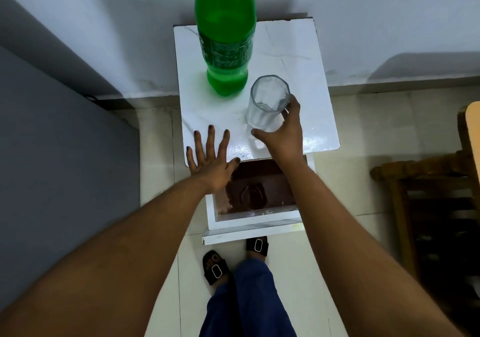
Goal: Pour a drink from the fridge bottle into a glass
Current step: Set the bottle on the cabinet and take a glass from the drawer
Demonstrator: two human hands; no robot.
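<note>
On table point(298, 50): right hand point(279, 134) gripping empty glass point(268, 102), left hand point(210, 160) spread flat; next, probably uncapping bottle point(226, 37).

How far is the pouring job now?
Done: the green bottle stands on the small white table. In hand: the right hand holds the empty glass; the left hand lies flat and open. Left: opening the bottle and pouring.
</note>
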